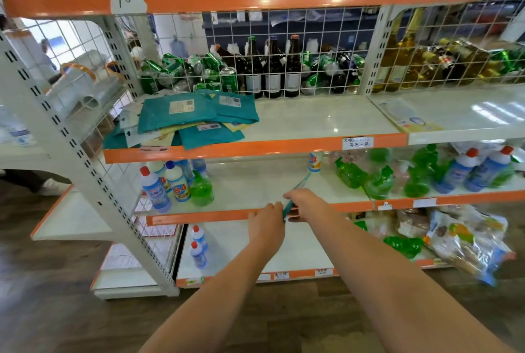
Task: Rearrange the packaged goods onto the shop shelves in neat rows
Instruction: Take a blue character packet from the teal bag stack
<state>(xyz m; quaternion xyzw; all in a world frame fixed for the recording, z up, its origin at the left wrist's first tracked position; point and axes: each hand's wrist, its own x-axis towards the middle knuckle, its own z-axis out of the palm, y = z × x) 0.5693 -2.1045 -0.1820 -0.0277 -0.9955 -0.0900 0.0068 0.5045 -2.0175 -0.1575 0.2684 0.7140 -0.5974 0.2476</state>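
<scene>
My left hand point(267, 220) and my right hand point(304, 205) meet in front of the middle shelf's orange edge point(216, 215). Between them they hold a flat teal packet point(295, 192), seen edge-on and tilted up toward the right. How the fingers lie on it is mostly hidden. A loose, untidy pile of teal packets point(196, 114), mixed with pale and yellow ones, lies on the left of the upper shelf point(312, 119). A single pale packet point(409, 117) lies flat on the neighbouring shelf section to the right.
Bleach bottles point(159, 188) and a green spray bottle point(202, 189) stand at the middle shelf's left. More green spray bottles point(377, 179) crowd its right. Behind the wire mesh are cans and brown bottles point(272, 68). Bagged goods point(466, 236) spill from the bottom right shelf.
</scene>
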